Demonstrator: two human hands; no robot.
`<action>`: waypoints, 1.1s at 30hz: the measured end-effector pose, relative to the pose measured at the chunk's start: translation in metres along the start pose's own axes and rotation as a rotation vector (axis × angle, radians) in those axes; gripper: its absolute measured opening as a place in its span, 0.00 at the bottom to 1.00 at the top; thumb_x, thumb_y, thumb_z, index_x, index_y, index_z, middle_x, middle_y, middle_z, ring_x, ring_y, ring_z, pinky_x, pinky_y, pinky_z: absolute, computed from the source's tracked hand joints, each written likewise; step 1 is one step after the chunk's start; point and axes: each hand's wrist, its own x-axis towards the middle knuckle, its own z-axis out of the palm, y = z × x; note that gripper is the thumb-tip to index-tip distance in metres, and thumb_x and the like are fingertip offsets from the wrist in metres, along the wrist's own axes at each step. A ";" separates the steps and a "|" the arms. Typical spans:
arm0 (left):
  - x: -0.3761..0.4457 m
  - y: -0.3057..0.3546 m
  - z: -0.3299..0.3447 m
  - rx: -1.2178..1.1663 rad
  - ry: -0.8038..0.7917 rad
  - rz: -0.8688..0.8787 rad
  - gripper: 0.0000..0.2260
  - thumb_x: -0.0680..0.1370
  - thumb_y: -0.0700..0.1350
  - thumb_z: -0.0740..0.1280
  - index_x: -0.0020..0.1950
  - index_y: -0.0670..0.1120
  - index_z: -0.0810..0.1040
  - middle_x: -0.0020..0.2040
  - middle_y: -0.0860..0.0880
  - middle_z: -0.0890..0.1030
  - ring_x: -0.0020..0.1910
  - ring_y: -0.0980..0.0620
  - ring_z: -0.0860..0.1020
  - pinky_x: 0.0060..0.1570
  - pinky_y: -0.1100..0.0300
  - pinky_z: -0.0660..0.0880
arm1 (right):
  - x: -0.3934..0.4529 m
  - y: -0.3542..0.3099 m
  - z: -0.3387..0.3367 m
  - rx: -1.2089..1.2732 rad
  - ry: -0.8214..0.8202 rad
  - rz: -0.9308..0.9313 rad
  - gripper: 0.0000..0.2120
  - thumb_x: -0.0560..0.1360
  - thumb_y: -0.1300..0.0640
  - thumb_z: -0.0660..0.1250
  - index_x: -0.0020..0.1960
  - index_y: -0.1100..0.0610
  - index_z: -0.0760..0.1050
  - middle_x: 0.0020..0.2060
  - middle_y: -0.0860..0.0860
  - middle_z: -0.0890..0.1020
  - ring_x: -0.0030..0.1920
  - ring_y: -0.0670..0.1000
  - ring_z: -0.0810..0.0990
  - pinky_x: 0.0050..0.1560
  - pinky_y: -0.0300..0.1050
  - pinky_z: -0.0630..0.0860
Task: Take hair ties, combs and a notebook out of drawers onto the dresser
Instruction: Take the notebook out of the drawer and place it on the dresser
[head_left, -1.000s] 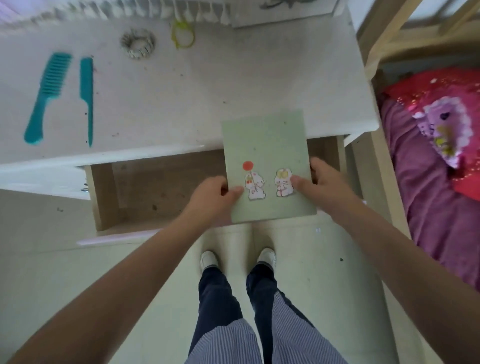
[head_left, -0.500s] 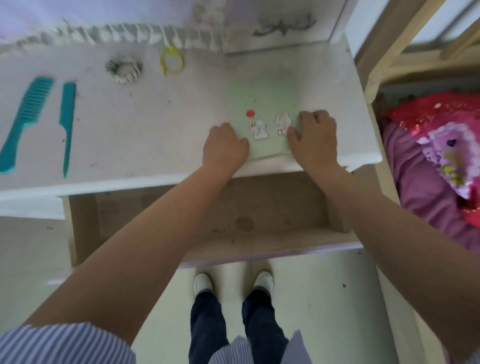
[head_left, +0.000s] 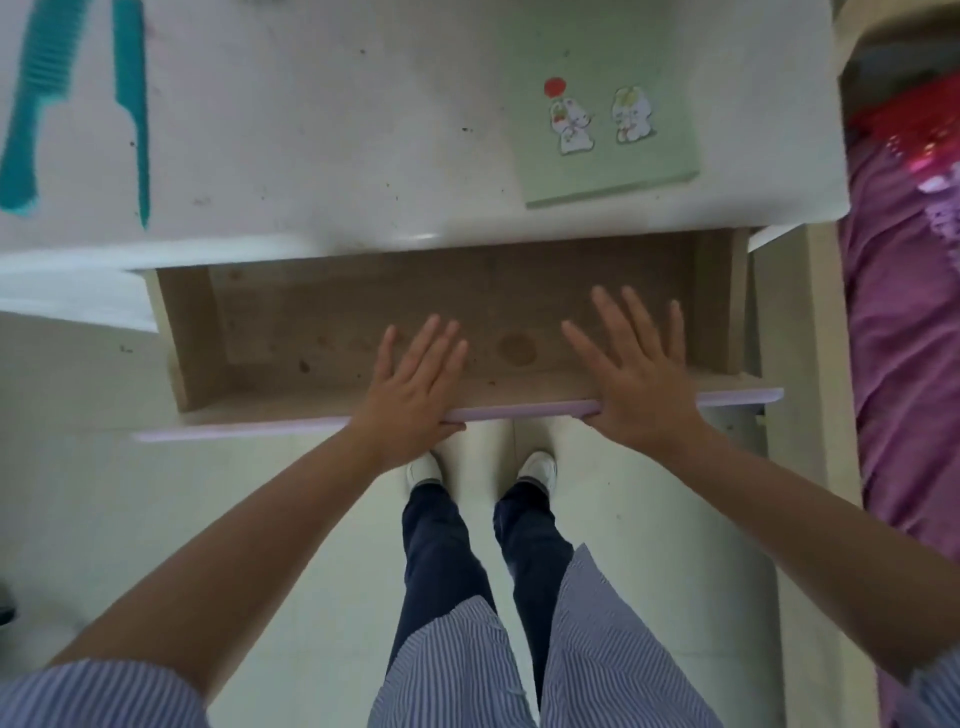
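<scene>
A: Which step are you working on?

B: You're resting your left hand (head_left: 410, 400) and right hand (head_left: 636, 387), fingers spread wide and holding nothing, on the drawer front (head_left: 509, 413). The notebook (head_left: 605, 122) is lying on the dresser (head_left: 332, 130), well beyond your right fingertips; the combs (head_left: 130, 104) are lying far past your left.

A: Next?

B: Probably you're pushing the bare drawer shut, evenly.

White dresser top (head_left: 363, 130), two teal combs (head_left: 78, 104) at left, green notebook (head_left: 608, 119) at right
</scene>
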 end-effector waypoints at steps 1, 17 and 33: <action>-0.001 -0.003 0.003 0.007 0.031 0.005 0.41 0.61 0.57 0.76 0.65 0.34 0.69 0.62 0.33 0.76 0.76 0.47 0.44 0.58 0.29 0.66 | 0.000 0.001 0.000 -0.008 0.020 -0.009 0.47 0.49 0.39 0.79 0.63 0.54 0.68 0.60 0.65 0.78 0.59 0.69 0.76 0.51 0.78 0.68; 0.041 -0.050 -0.034 0.065 0.205 -0.197 0.43 0.70 0.70 0.49 0.64 0.32 0.70 0.62 0.30 0.75 0.63 0.29 0.71 0.50 0.26 0.69 | 0.058 0.030 -0.046 -0.010 0.127 0.055 0.55 0.49 0.35 0.75 0.66 0.66 0.62 0.63 0.70 0.72 0.63 0.75 0.67 0.54 0.83 0.58; 0.084 -0.086 -0.048 -0.040 0.401 -0.071 0.36 0.52 0.58 0.81 0.48 0.33 0.82 0.49 0.35 0.84 0.48 0.35 0.82 0.46 0.41 0.79 | 0.096 0.036 -0.052 0.043 0.234 0.141 0.52 0.44 0.43 0.82 0.60 0.69 0.73 0.61 0.65 0.77 0.62 0.66 0.75 0.60 0.76 0.62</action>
